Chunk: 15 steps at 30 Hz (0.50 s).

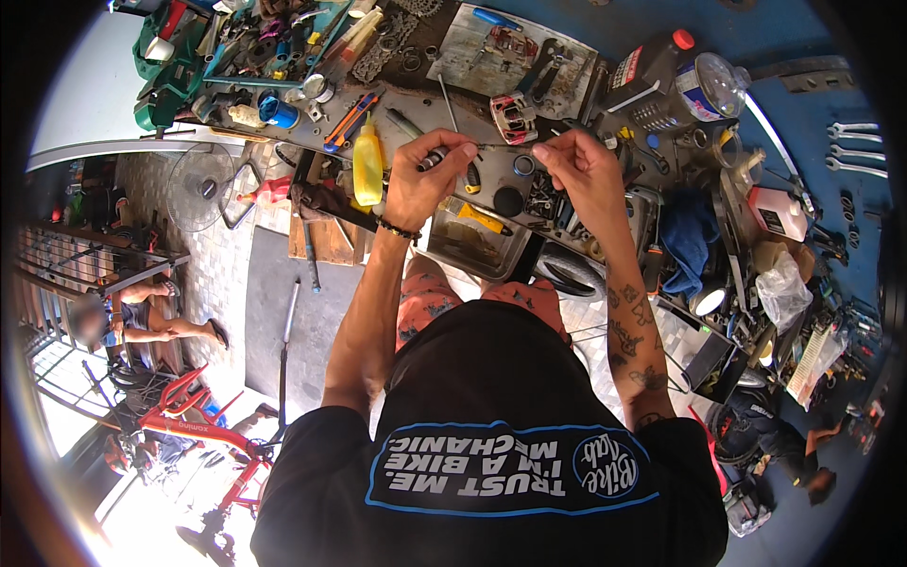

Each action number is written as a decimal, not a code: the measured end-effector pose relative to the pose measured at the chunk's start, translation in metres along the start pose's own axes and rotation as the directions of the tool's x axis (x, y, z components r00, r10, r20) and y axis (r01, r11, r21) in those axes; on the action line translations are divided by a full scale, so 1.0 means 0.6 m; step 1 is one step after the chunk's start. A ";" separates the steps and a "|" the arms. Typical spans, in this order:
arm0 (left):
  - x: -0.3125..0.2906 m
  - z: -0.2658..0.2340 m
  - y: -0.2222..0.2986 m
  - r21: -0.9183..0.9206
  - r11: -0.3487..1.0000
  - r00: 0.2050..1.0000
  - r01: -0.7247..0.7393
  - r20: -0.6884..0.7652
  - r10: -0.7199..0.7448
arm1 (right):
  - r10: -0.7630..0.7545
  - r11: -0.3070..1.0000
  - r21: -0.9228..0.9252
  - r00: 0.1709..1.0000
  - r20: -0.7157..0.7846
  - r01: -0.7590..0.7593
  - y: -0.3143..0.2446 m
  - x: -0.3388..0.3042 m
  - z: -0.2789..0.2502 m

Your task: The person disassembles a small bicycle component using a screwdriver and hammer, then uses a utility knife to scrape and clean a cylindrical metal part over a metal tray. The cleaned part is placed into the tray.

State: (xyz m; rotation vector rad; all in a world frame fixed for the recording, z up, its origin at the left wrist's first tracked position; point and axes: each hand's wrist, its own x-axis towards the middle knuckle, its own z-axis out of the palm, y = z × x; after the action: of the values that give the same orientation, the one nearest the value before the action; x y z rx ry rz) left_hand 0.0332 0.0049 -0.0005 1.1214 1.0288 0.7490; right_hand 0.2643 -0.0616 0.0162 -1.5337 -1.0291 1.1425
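Note:
My left hand (pixel 425 184) is raised above the workbench front, its fingers closed round a short dark cylinder with a pale band (pixel 433 158). The tips of that thumb and forefinger are pressed together. Across from it, my right hand (pixel 581 170) is closed in a pinch; whatever it grips is too small to make out. A blue-rimmed ring (pixel 523 165) and a round black cap (pixel 508 201) lie between and below the hands. Beyond them sits a red and silver bike part (pixel 513 119). Left of my left hand stands a yellow squeeze bottle (pixel 367 168).
A metal tray (pixel 444 248) with a yellow-handled tool (pixel 480 218) lies near my lap. Dark bottles (pixel 647 71) and loose parts crowd the right. Wrenches (pixel 855 151) hang on the blue wall. A fan (pixel 201 187), a red bike frame (pixel 213 430) and a seated person (pixel 142 317) are left.

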 end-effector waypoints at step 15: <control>0.212 -0.026 -0.080 0.927 0.374 0.970 0.025 -0.113 0.215 | -0.251 0.967 -0.066 0.885 -0.393 0.244 0.105 0.091 0.030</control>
State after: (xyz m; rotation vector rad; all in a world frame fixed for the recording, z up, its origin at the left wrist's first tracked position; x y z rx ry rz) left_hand 0.0649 0.1098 -0.0830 2.1429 1.6801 0.3099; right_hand 0.2641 -0.0193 -0.0577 -1.5145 -0.9193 0.6097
